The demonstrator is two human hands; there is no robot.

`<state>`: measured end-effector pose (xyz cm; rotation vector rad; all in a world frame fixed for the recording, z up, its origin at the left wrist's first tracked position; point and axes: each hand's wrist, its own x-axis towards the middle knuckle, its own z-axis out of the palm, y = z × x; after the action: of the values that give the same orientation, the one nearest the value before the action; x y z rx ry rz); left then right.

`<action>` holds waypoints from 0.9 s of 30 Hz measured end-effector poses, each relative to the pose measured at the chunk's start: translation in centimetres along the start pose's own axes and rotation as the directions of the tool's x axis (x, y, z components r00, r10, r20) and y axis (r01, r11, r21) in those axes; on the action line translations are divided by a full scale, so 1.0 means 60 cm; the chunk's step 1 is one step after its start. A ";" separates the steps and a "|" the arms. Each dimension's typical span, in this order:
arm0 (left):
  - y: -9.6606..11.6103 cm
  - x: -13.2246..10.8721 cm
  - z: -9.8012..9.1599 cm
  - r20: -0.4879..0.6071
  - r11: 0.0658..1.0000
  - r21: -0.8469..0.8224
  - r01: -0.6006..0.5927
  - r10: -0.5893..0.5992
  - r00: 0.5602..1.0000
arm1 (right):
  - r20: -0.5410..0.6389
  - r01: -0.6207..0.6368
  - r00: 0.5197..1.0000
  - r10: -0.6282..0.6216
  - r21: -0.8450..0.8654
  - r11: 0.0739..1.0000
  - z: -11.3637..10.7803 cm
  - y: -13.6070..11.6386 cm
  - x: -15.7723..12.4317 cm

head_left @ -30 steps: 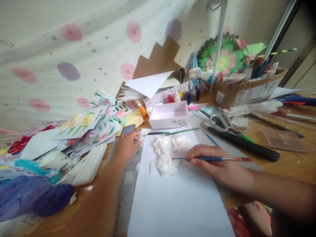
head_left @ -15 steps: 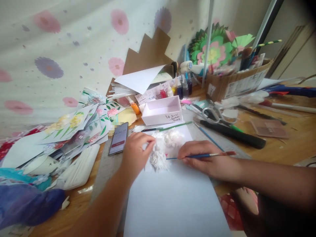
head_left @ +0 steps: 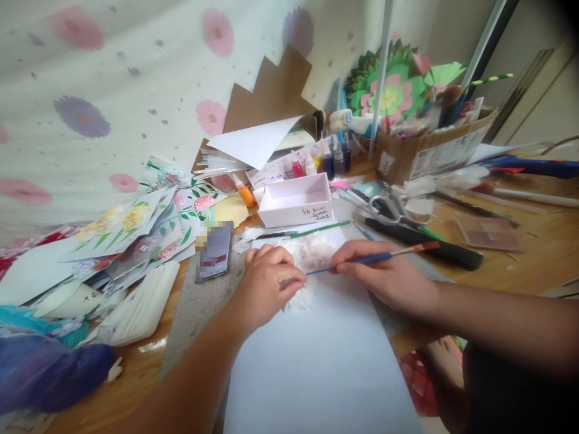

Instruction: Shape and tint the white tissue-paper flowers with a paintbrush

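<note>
My right hand is closed around a thin blue paintbrush. The brush's reddish-brown bristle end points up to the right, and its bare handle tip reaches left to my other hand's fingertips. My left hand is closed in a pinch at that tip; what lies between its thumb and finger is too small to make out. Under and behind the hands lie fluffy white petal-like pieces, partly covered by the left hand. They rest on a long white sheet of paper.
A white open box stands behind the petals, with a green-handled brush before it. A phone lies left, beside flower-painted cards. Scissors, a black-handled tool and a cardboard box of tools are right.
My left hand has moved right and slightly down, from the white petals to the handle tip. The right hand has lifted slightly and tilted the brush's bristle end upward.
</note>
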<state>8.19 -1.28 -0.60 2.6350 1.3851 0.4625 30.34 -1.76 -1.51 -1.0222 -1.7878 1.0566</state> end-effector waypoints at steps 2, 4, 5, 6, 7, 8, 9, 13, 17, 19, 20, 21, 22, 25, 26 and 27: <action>0.001 -0.001 -0.001 0.000 1.000 0.004 -0.004 0.004 1.000 | 0.018 0.006 1.000 -0.006 -0.010 1.000 0.005 0.000 0.003; 0.001 -0.002 -0.002 0.003 1.000 0.006 -0.012 0.012 1.000 | 0.048 0.026 0.999 -0.025 -0.022 0.999 0.010 0.001 0.005; 0.000 -0.002 -0.002 0.005 1.000 0.007 -0.016 0.016 1.000 | 0.060 0.038 0.998 -0.036 -0.028 0.999 0.013 0.001 0.006; 0.000 -0.003 -0.003 0.008 1.000 0.008 -0.019 0.019 1.000 | 0.067 0.047 0.997 -0.045 -0.036 0.998 0.015 0.001 0.006; 0.000 -0.003 -0.003 0.010 1.000 0.009 -0.020 0.020 1.000 | 0.076 0.054 0.996 -0.050 -0.049 0.997 0.016 0.001 0.007; 0.000 -0.003 -0.003 0.011 1.000 0.008 -0.018 0.018 1.000 | 0.085 0.057 0.995 -0.052 -0.065 0.996 0.017 0.000 0.007; -0.001 -0.003 -0.003 0.011 1.000 0.007 -0.011 0.011 1.000 | 0.093 0.058 0.994 -0.050 -0.083 0.995 0.017 -0.001 0.008; -0.004 -0.005 -0.007 0.011 0.999 -0.008 0.031 -0.030 0.999 | 0.141 0.060 0.989 -0.036 -0.167 0.984 0.015 -0.007 0.011; -0.006 -0.005 -0.010 0.024 0.999 -0.029 0.045 -0.045 0.999 | 0.229 0.076 0.973 -0.020 -0.241 0.968 0.015 -0.018 0.020; -0.006 -0.004 -0.010 0.035 0.998 -0.034 0.047 -0.046 0.998 | 0.258 0.063 0.966 0.016 -0.292 0.954 0.015 -0.024 0.025; -0.006 -0.004 -0.009 0.043 0.998 -0.036 0.047 -0.046 0.998 | 0.265 0.054 0.964 0.034 -0.317 0.947 0.016 -0.027 0.027; -0.006 -0.004 -0.009 0.051 0.998 -0.038 0.049 -0.047 0.998 | 0.269 0.050 0.962 0.044 -0.332 0.942 0.016 -0.028 0.029; -0.005 -0.004 -0.010 0.058 0.998 -0.040 0.048 -0.046 0.997 | 0.270 0.052 0.962 0.041 -0.329 0.943 0.016 -0.027 0.030; -0.005 -0.004 -0.010 0.076 0.998 -0.042 0.048 -0.044 0.996 | 0.227 0.051 0.974 -0.002 -0.211 0.976 0.015 -0.018 0.032; -0.005 -0.004 -0.011 0.079 0.998 -0.041 0.046 -0.043 0.996 | 0.200 0.035 0.980 -0.004 -0.154 0.987 0.015 -0.013 0.032; -0.005 -0.004 -0.011 0.080 0.998 -0.039 0.045 -0.042 0.996 | 0.175 0.014 0.985 0.003 -0.099 0.995 0.015 -0.009 0.031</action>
<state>7.58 -1.33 -0.12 2.5561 1.3914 0.3719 28.74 -0.47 -0.91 -1.0097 -2.0013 1.0911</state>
